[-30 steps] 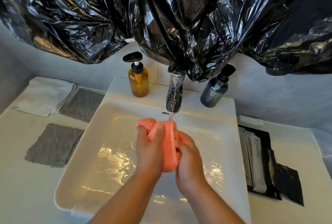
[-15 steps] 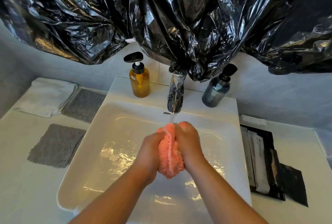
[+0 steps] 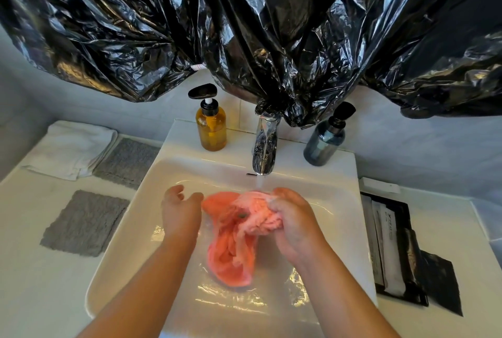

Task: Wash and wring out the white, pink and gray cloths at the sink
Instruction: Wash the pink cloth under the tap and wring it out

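Observation:
The wet pink cloth (image 3: pixel 231 242) hangs loose over the white sink basin (image 3: pixel 130 229), under water running from the chrome faucet (image 3: pixel 264 147). My right hand (image 3: pixel 293 221) grips a bunched upper part of it below the stream. My left hand (image 3: pixel 180 211) is beside the cloth's left edge, fingers apart, holding nothing that I can see. On the counter to the left lie a folded white cloth (image 3: pixel 72 147) and two gray cloths, one behind (image 3: pixel 127 161) and one nearer (image 3: pixel 84 222).
An amber pump bottle (image 3: pixel 211 127) and a dark blue pump bottle (image 3: pixel 324 139) stand on the sink's back ledge. A black tray with white packets (image 3: pixel 391 250) lies right of the sink. Black plastic sheeting (image 3: pixel 244 25) hangs low above the faucet.
The cloth was squeezed into a tight wad between both hands. Now it has opened out and hangs down; my left hand has let go and moved left.

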Demonstrator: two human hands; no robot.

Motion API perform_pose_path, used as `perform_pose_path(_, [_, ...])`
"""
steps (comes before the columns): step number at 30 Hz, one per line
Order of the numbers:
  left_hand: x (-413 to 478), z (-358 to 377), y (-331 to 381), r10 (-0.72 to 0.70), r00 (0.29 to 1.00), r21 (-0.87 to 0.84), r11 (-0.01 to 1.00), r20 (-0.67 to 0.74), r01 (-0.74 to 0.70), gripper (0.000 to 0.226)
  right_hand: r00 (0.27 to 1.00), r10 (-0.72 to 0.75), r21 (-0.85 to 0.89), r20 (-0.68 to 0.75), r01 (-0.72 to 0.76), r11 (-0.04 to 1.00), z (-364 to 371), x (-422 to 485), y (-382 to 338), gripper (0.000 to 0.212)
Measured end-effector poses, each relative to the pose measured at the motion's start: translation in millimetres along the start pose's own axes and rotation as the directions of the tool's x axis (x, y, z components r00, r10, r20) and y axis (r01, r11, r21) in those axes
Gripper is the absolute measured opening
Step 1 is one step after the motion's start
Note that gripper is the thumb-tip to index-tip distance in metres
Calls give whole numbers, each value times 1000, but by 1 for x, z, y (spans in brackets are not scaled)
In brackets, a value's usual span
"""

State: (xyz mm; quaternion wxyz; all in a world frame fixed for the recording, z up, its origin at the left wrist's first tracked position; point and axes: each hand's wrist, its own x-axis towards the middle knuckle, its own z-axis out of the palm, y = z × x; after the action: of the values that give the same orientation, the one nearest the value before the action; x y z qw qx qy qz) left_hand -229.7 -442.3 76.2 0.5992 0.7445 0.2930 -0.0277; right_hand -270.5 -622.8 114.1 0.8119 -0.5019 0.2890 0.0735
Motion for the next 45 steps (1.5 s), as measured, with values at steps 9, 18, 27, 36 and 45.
perform_pose_path(9, [-17,-16,-27,95,846,123,975,525,-185,11,980,33,301,196,-92,949,36,-11,0,32])
perform_pose_path(18, [9,-19,45,85,940,-297,955,332,19,31,987,93,186,133,-117,976,21,-12,-14,49])
perform_pose_path(27, [-27,6,37,-130,705,177,984,697,6,33,899,423,-225,112,-391,892,13,-10,-4,66])
perform_pose_path(36, [-37,7,-25,-81,657,106,994,750,1,51,972,229,244,-56,-209,947,5,7,1,40])
perform_pose_path(45, [-6,-17,2,122,853,103,974,508,-201,14,998,70,357,-5,-63,932,-1,20,-9,26])
